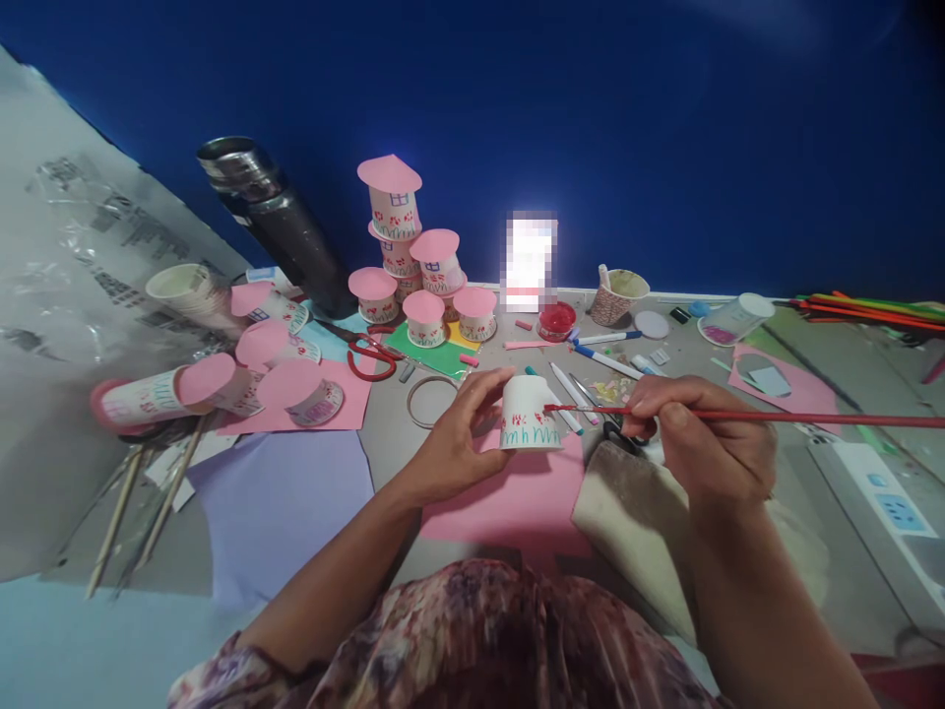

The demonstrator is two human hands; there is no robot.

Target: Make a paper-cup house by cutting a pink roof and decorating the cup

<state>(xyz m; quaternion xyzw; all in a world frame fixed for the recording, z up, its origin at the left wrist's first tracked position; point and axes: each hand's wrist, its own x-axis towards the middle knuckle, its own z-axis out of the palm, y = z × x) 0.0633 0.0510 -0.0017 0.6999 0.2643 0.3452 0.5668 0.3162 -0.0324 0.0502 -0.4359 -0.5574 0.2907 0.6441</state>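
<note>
A white paper cup (pixel 526 399), painted with red flowers above green strokes, is held by its left side in my left hand (pixel 462 438). My right hand (pixel 701 433) pinches a long red paintbrush (pixel 797 418), whose red-coated tip meets or nearly meets the cup's right side. Pink paper (pixel 509 507) lies below the cup. Past it stands an open pot of red paint (pixel 556 320). Several pens, among them a blue-and-white marker (pixel 605 360), lie around the brush tip.
Decorated cups with pink paper roofs stand stacked (pixel 395 212) at the back. More roofed cups (pixel 221 384) lie left, near a dark flask (pixel 284 226), red-handled scissors (pixel 373 356) and a roll of tape (pixel 432 402). A power strip (pixel 878 502) is at right, a cloth (pixel 635 532) nearer.
</note>
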